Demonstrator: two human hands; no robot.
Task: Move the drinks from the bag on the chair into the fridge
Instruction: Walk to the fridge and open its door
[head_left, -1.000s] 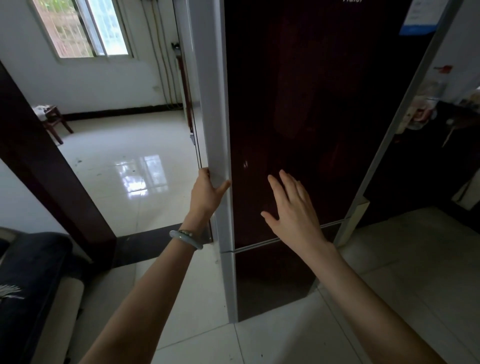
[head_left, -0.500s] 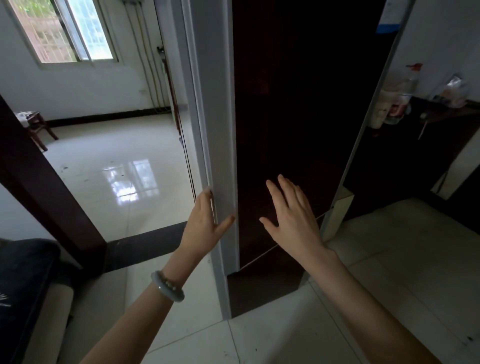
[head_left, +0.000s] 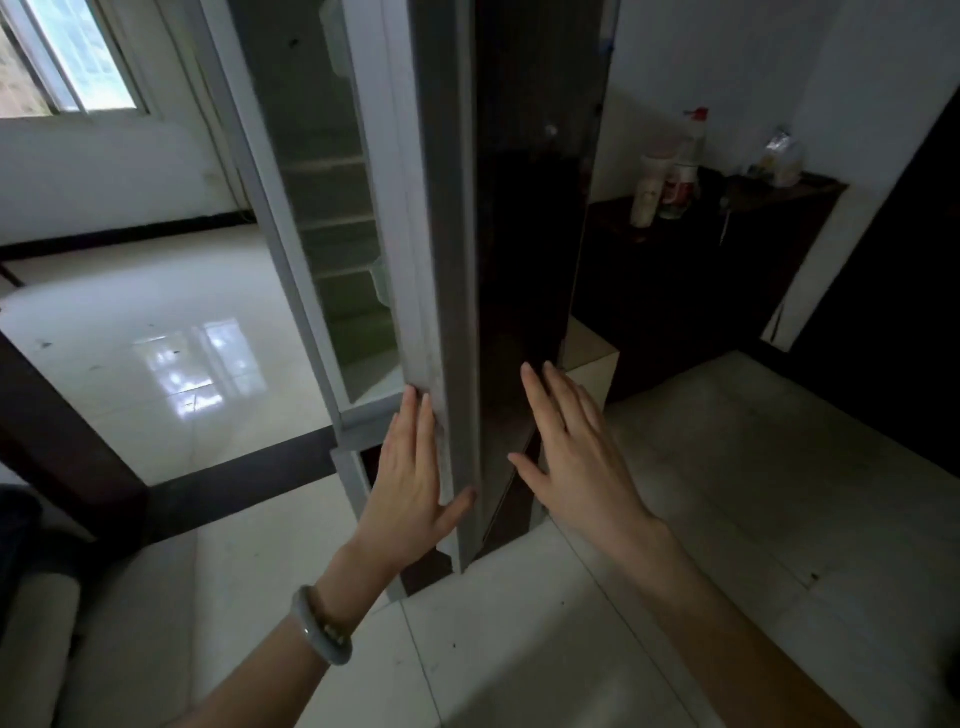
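The fridge stands straight ahead with its upper door (head_left: 441, 249) swung open towards me, edge on. Its dark glossy front (head_left: 524, 234) faces right. Behind the door, the white interior with several bare shelves (head_left: 337, 234) shows. My left hand (head_left: 410, 483), with a pale bangle at the wrist, lies along the door's lower edge, fingers on the inner side and thumb hooked around the front. My right hand (head_left: 576, 457) is spread open just in front of the dark door face and holds nothing. No bag, chair or drinks are in view.
A dark low cabinet (head_left: 701, 280) stands right of the fridge, with bottles (head_left: 670, 182) and a clear bag (head_left: 776, 161) on top. A dark doorframe (head_left: 62, 431) and dark cushion (head_left: 21, 545) are at left. Glossy tiles run towards a window (head_left: 78, 57).
The fridge door has swung out from shut to open, revealing the shelves. My left hand stayed on its edge and came lower and nearer. My right hand stayed open by the door face.
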